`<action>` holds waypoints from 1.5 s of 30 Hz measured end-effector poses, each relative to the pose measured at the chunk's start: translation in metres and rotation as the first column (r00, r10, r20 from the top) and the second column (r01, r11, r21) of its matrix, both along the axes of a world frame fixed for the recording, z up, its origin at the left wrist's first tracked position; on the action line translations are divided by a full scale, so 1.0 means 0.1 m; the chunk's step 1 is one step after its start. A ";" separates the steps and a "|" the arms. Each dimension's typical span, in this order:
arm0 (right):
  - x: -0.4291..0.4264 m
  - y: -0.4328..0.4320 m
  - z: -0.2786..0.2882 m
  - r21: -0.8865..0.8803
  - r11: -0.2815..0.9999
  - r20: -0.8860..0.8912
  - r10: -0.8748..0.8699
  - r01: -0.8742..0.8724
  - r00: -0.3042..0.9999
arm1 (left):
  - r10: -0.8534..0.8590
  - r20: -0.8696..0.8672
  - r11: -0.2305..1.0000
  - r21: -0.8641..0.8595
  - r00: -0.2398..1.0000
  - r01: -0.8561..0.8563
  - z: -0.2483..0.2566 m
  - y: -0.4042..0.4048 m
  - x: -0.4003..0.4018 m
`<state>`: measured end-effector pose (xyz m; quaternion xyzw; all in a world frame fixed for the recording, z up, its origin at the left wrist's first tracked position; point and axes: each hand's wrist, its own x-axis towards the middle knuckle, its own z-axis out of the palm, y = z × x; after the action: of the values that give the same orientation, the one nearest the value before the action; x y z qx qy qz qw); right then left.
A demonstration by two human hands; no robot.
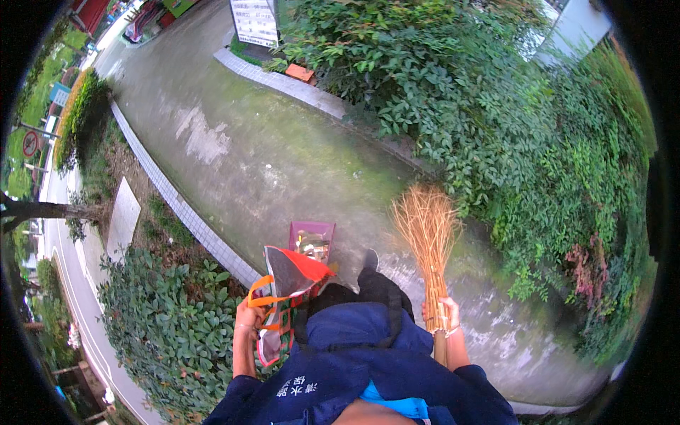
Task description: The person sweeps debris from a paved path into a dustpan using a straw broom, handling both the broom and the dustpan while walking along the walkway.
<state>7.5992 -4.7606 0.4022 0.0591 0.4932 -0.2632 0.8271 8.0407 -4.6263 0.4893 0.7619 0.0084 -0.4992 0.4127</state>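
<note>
My right hand [450, 312] grips a twig broom [429, 234] near the binding where the twigs meet its handle. The bristles fan out away from me, beside the hedge's foot. At my other side, my left hand [251, 313] is closed around the orange strap [261, 292] of a shopping bag [289, 273] in red, grey and green. The bag's mouth gapes. Just beyond it, a purple dustpan [294, 234] with some debris inside is partly covered by the bag; its handle is hidden, so I cannot tell whether my left hand also holds it.
Dense shrubs [510, 117] border the mossy concrete path [244, 143] on the right. A tiled kerb [164, 188] and a leafy bush [164, 308] line its left. An orange brick [299, 73] and a signboard [255, 21] with writing stand farther up.
</note>
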 end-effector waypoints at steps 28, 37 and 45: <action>2.00 -0.02 -0.35 -0.160 0.984 -0.068 0.070 -0.080 0.995 | 0.077 -0.090 0.989 -0.121 0.993 -0.088 -0.61 0.56 2.10; 2.13 0.16 0.60 -0.090 0.993 -0.391 0.033 -0.074 0.920 | 0.194 0.002 0.973 -0.124 0.981 -0.193 -0.86 0.63 2.37; 1.67 -0.36 -0.62 -0.078 0.980 -0.309 0.153 -0.185 0.939 | 0.071 0.095 0.991 0.102 0.993 -0.081 -0.70 0.10 2.87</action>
<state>7.7666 -4.7969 0.3403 -0.0684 0.6023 -0.2228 0.7635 8.3281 -4.6166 0.4191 0.8039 0.0450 -0.4466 0.3903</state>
